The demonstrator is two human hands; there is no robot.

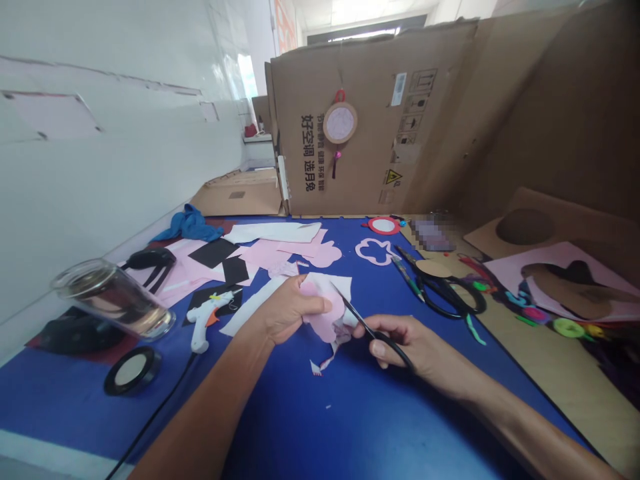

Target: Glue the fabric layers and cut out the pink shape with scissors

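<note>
Just above the blue tabletop, my left hand pinches a pink paper shape together with a white sheet, thumb on top. My right hand has its fingers in the handles of black scissors. Their blades reach into the white sheet along the pink shape's right edge. A thin cut strip dangles below the sheet, close to my right fingertips. Where exactly the lower blade lies is hidden by the sheet.
Left stand a glass of liquid, a white glue gun with its cord and a black tape roll. Pink and black paper scraps lie behind. Right are larger scissors and a pink flower outline. A cardboard box closes off the back.
</note>
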